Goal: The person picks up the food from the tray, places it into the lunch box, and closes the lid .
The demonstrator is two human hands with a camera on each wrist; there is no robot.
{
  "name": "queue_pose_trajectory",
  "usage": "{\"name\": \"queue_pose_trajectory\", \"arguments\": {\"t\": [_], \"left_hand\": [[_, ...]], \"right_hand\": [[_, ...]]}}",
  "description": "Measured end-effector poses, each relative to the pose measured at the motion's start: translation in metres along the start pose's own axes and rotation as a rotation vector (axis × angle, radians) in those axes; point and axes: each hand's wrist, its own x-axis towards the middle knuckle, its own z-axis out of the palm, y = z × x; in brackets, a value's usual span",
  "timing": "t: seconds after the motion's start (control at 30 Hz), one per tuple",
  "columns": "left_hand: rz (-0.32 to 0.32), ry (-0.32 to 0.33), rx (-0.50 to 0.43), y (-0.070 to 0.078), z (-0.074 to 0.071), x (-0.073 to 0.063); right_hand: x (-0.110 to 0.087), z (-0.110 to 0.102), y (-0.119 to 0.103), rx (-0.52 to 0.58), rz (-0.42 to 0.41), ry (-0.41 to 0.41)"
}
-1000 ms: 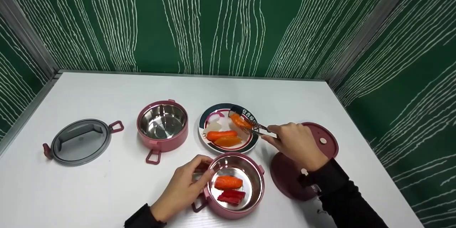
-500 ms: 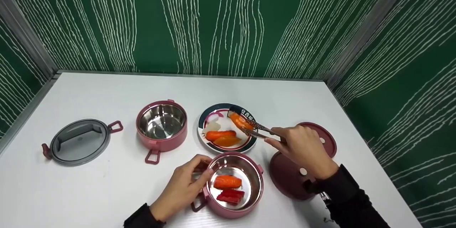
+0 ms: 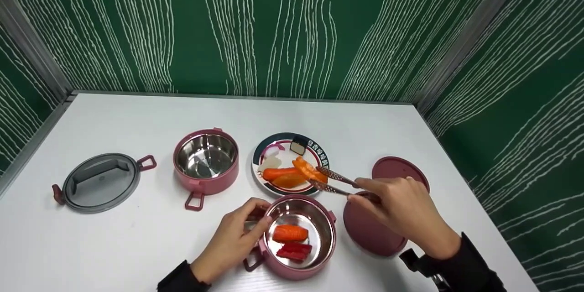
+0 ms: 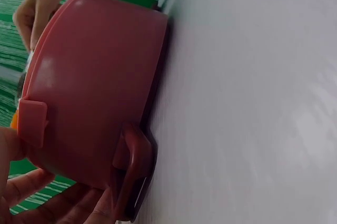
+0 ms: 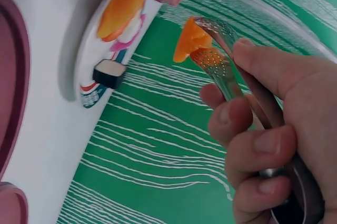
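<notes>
My left hand grips the near pink pot at its left side, thumb over the rim, fingers round the wall by the handle. Inside that pot lie an orange ridged chunk and a red piece. My right hand holds metal tongs with perforated tips. Between those tips is an orange piece resembling a pepper strip, lifted over the near right of the plate. The plate bears a carrot-like orange piece, a yellow-orange piece and a dark-skinned block.
Left of the plate stands a second pink pot with a bare steel inside. A grey lid with pink handles lies farther left. Two dark pink lids, one nearer and one farther, lie on the right, partly under my right arm.
The tongs have taken up the orange piece from beside the dark block and moved it toward me. My right hand has drawn back right and nearer. The left hand stays on the pot.
</notes>
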Motion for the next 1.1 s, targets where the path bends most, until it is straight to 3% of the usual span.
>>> {"name": "queue_pose_trajectory", "arguments": {"t": [0.27,0.6,0.83,1.1], "left_hand": [[-0.001,-0.004,-0.009,0.001,-0.001,-0.001],[-0.005,-0.006,-0.008,0.000,-0.002,-0.001],[-0.003,-0.008,-0.010,0.001,-0.002,-0.001],[0.030,0.009,0.014,-0.001,0.000,0.000]], "right_hand": [[-0.013,-0.016,-0.014,0.045,-0.064,-0.075],[-0.022,-0.011,-0.022,0.070,-0.094,-0.176],[-0.024,0.000,-0.022,-0.001,-0.156,-0.154],[-0.022,0.011,-0.023,0.001,-0.191,-0.167]]}}
